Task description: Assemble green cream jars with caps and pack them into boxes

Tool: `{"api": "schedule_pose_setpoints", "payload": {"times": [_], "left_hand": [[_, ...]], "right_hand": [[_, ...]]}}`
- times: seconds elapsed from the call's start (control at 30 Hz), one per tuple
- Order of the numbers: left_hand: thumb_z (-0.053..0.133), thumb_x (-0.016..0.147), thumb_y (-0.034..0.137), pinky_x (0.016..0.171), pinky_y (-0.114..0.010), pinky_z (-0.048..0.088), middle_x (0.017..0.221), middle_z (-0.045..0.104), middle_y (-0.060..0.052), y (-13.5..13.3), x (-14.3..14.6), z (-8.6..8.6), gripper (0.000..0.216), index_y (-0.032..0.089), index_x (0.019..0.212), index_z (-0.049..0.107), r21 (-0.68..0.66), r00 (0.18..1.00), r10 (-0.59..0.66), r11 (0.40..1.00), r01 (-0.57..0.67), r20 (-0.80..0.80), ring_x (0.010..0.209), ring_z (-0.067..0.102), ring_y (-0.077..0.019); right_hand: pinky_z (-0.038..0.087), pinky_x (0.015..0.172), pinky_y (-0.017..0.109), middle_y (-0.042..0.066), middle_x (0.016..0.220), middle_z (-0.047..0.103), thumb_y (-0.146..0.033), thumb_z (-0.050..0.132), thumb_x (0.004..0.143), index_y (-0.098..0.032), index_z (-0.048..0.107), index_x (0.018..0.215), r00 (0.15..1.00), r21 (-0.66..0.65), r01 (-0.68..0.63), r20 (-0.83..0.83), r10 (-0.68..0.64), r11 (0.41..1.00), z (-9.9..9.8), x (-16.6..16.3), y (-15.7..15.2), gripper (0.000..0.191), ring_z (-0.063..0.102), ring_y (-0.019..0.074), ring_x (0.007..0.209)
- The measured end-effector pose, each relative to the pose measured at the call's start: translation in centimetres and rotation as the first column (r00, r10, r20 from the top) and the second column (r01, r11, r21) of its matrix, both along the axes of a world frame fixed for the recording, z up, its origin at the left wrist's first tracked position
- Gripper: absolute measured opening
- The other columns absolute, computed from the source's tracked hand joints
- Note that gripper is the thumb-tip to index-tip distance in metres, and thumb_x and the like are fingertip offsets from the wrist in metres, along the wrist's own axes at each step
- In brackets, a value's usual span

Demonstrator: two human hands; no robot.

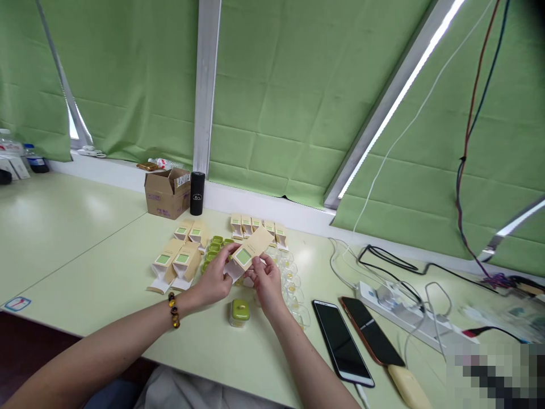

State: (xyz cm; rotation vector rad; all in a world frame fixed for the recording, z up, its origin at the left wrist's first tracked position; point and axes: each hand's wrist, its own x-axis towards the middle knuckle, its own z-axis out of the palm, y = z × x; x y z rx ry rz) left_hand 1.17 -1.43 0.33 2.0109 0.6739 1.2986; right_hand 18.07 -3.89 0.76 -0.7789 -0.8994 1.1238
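green fabric blinds hung behind a pale green tabletop as two bare hands shared one tan cardboard carton with a green square on its face. the left hand gripped its left side, fingers curled close; the right hand pinched its lower right edge between thumb and fingers. just below the grip sat a clear square jar with a green lid, apparently the only one capped. work looked early: loose green lids lay beyond the left hand, uncapped clear cups beside the right, and other tan cartons, flaps open, stood left of and beyond the grip, seemingly unfilled.
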Motion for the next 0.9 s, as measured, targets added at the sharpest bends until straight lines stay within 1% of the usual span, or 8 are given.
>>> {"api": "schedule_pose_setpoints", "payload": {"times": [0.1, 0.17, 0.37, 0.47, 0.57, 0.67, 0.77, 0.9], "left_hand": [[0.058, 0.082, 0.001, 0.123, -0.051, 0.044, 0.154, 0.052, -0.013, 0.1, -0.16, -0.47, 0.082, 0.027, 0.158, 0.04, 0.118, 0.994, 0.08, 0.99, -0.071, -0.073, 0.143, 0.052, -0.0312], [0.061, 0.088, 0.007, 0.122, -0.051, 0.044, 0.153, 0.052, -0.014, 0.19, -0.24, -0.63, 0.076, 0.026, 0.159, 0.039, 0.176, 0.989, 0.113, 0.98, -0.096, -0.094, 0.144, 0.051, -0.0317], [0.065, 0.101, 0.031, 0.109, -0.049, 0.053, 0.139, 0.061, -0.015, 0.16, -0.39, -0.22, 0.052, 0.024, 0.15, 0.05, 0.241, 0.982, 0.179, 0.958, -0.158, -0.066, 0.129, 0.059, -0.0319], [0.056, 0.106, 0.029, 0.109, -0.049, 0.052, 0.139, 0.062, -0.016, 0.06, -0.48, -0.02, 0.047, 0.023, 0.152, 0.05, 0.288, 0.98, 0.189, 0.944, -0.162, -0.067, 0.13, 0.058, -0.0318], [0.044, 0.108, 0.023, 0.111, -0.049, 0.05, 0.139, 0.063, -0.015, 0.15, -0.48, -0.09, 0.047, 0.023, 0.155, 0.049, 0.329, 0.982, 0.182, 0.932, -0.153, -0.059, 0.131, 0.058, -0.0303], [0.043, 0.108, 0.021, 0.109, -0.048, 0.052, 0.136, 0.065, -0.014, 0.45, -0.34, -0.33, 0.045, 0.025, 0.152, 0.052, 0.307, 0.979, 0.2, 0.934, -0.184, -0.022, 0.129, 0.06, -0.0293], [0.055, 0.105, 0.027, 0.109, -0.048, 0.053, 0.139, 0.065, -0.013, 0.68, -0.15, -0.6, 0.044, 0.027, 0.149, 0.055, 0.242, 0.976, 0.218, 0.947, -0.211, 0.0, 0.131, 0.06, -0.0302], [0.07, 0.098, 0.035, 0.109, -0.047, 0.054, 0.144, 0.062, -0.013, 0.72, -0.02, -0.87, 0.054, 0.029, 0.15, 0.055, 0.136, 0.983, 0.184, 0.973, -0.186, 0.027, 0.135, 0.059, -0.0314]], "right_hand": [[0.057, 0.056, 0.025, 0.001, 0.084, 0.079, -0.059, 0.092, 0.073, -0.023, 0.063, 0.109, 1.0, -0.007, 0.01, -0.019, -0.01, 1.0, 0.11, -0.07, -0.15, 0.058, 0.067, 0.0123, 0.059], [0.055, 0.055, 0.024, 0.001, 0.086, 0.08, -0.059, 0.092, 0.073, -0.024, 0.062, 0.112, 1.0, -0.008, 0.011, -0.025, -0.011, 1.0, 0.13, -0.1, -0.19, 0.061, 0.067, 0.0125, 0.06], [0.052, 0.053, 0.025, 0.001, 0.081, 0.079, -0.063, 0.09, 0.074, -0.024, 0.062, 0.112, 1.0, -0.008, -0.025, 0.003, 0.026, 1.0, 0.06, -0.01, -0.14, 0.061, 0.067, 0.0146, 0.059], [0.052, 0.054, 0.026, 0.002, 0.081, 0.08, -0.064, 0.09, 0.073, -0.022, 0.067, 0.109, 1.0, -0.013, -0.027, 0.016, 0.027, 1.0, 0.2, 0.04, -0.1, 0.059, 0.069, 0.0163, 0.061], [0.054, 0.057, 0.028, 0.006, 0.088, 0.082, -0.064, 0.092, 0.07, -0.021, 0.072, 0.103, 1.0, -0.02, -0.015, -0.006, 0.015, 1.0, 0.4, 0.01, -0.06, 0.057, 0.073, 0.0188, 0.069], [0.057, 0.059, 0.03, 0.007, 0.091, 0.083, -0.063, 0.093, 0.068, -0.021, 0.074, 0.1, 0.999, -0.037, -0.022, -0.024, 0.021, 0.999, 0.45, -0.02, -0.04, 0.056, 0.075, 0.0213, 0.073], [0.06, 0.062, 0.032, 0.008, 0.088, 0.083, -0.061, 0.094, 0.068, -0.02, 0.076, 0.099, 0.999, -0.047, -0.038, -0.031, 0.037, 0.998, 0.38, 0.01, -0.04, 0.054, 0.077, 0.0237, 0.076], [0.064, 0.068, 0.036, 0.009, 0.095, 0.084, -0.057, 0.095, 0.069, -0.019, 0.078, 0.101, 0.997, -0.045, -0.048, -0.061, 0.046, 0.998, 0.47, 0.1, -0.12, 0.052, 0.079, 0.0263, 0.083]]}}
